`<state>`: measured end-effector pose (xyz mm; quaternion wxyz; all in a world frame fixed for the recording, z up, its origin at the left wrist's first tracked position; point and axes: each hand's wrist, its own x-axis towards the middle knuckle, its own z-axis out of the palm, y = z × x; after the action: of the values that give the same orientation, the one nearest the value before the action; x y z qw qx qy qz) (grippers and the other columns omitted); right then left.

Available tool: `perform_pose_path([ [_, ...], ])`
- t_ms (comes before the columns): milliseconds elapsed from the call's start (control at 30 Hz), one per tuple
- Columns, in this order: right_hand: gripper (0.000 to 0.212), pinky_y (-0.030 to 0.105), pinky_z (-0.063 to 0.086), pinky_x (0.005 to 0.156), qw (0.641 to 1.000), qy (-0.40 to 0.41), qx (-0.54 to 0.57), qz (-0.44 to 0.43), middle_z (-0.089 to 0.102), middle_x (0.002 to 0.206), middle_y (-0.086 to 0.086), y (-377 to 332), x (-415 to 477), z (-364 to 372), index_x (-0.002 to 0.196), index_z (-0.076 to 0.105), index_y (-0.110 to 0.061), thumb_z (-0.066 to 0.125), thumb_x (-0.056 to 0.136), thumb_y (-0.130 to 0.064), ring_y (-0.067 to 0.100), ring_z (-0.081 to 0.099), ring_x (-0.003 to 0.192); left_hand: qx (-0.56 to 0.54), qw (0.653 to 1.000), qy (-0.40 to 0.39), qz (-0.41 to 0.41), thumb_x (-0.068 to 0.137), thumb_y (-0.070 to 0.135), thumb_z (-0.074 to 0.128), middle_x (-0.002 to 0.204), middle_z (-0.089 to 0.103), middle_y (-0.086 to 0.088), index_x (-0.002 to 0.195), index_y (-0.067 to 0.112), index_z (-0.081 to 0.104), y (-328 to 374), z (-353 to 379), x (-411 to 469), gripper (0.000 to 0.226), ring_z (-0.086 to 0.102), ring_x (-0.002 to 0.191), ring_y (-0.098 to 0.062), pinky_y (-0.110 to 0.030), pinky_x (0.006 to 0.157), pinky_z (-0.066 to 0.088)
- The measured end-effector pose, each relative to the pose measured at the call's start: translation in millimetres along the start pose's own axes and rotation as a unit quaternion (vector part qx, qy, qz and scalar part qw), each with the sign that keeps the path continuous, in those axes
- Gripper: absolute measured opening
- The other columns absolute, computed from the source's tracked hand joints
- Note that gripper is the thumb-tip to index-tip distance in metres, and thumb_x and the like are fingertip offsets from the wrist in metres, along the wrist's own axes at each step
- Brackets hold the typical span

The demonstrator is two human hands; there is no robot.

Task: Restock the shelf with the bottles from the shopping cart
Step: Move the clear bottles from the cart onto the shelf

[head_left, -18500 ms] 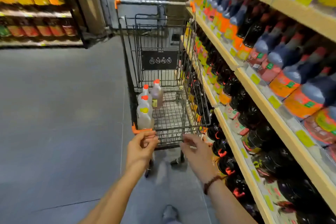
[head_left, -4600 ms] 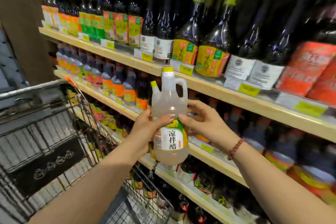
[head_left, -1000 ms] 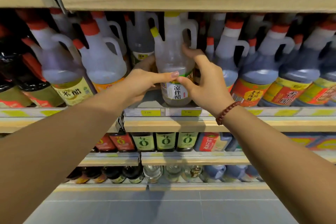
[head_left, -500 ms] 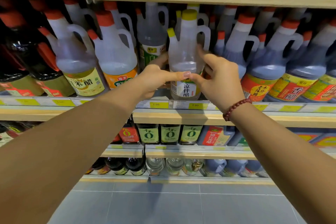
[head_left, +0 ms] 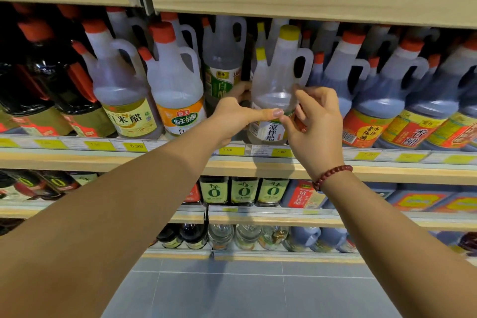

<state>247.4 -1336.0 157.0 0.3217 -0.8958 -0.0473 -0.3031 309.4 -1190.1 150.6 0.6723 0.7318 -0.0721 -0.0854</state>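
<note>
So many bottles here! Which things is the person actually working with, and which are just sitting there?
In the job:
yellow-capped bottle
left hand
right hand
shelf

Just there:
red-capped jugs
dark bottles
price tags
beaded bracelet

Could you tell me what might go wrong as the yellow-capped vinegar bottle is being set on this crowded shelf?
1. The yellow-capped bottle stands at the front edge of the shelf; released carelessly, it might tip forward.
2. It sits tight between the green-labelled bottle and the blue jugs; pushing it back could knock them.
3. The left hand and right hand cover its label, so its facing may go unchecked.
</note>
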Motion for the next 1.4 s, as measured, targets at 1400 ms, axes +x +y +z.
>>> perform_pose_path([
  [1400,0.038,0.035,0.047,0.096,0.829,-0.369,0.378,-0.187,0.058,0.114,-0.013,-469.8,-182.6,181.2,0.116,0.057,-0.034,0.070,0.081,-0.029,0.005,0.054,0.108,0.147,0.835,0.529,0.024,0.067,0.028,0.078,0.104,0.069,0.000,0.104,0.020,0.068,18.4,-416.5,-518.1,0.040,0.064,0.103,-0.013,-0.039,0.092,0.053],
])
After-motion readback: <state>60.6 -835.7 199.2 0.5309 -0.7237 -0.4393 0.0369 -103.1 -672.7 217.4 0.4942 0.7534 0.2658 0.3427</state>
